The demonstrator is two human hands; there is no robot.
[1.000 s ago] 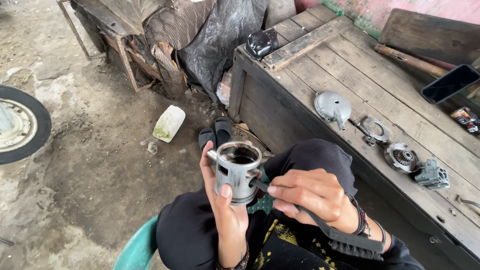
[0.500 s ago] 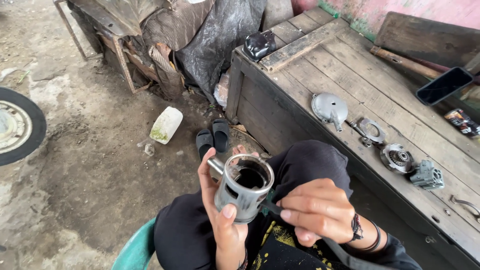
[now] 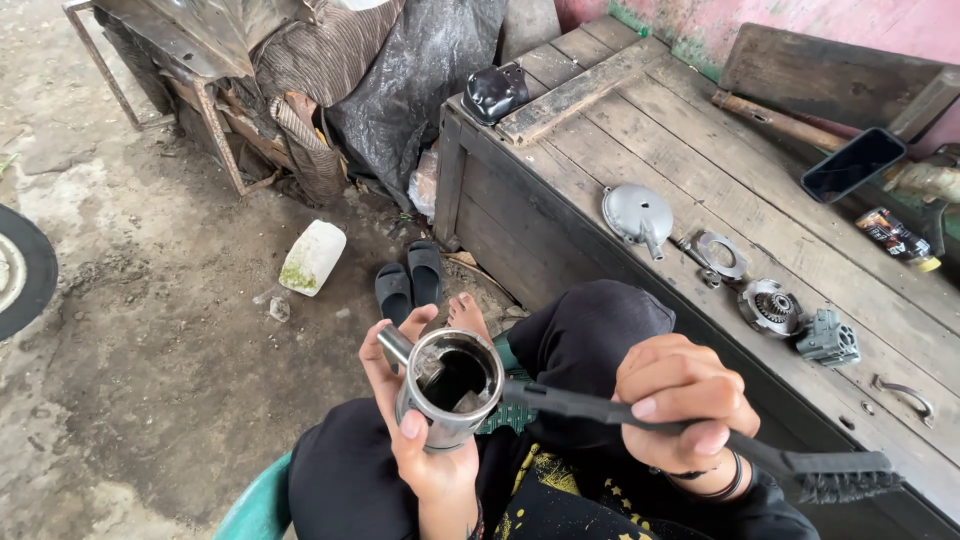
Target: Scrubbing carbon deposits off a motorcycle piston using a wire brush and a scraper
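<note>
We see a wide wooden workbench (image 3: 620,130) filling the right and far side; on it lie a dark phone (image 3: 853,164) at the far right, a grey domed cover (image 3: 634,212), a flat ring gasket (image 3: 722,254), a round geared part (image 3: 771,305) and a small grey block (image 3: 828,338), set in a row running right. On the dirt floor to the left sit a pair of black sandals (image 3: 410,280) and, just left of them, a white plastic jug (image 3: 312,257); a tyre (image 3: 22,270) shows at the left edge. Near us, over the lap, our left hand (image 3: 425,440) is wrapped around a metal piston (image 3: 450,385), open end up; our right hand (image 3: 685,400) is closed in a fist on a black brush (image 3: 700,440), handle tip poking into the piston, bristles pointing right.
</note>
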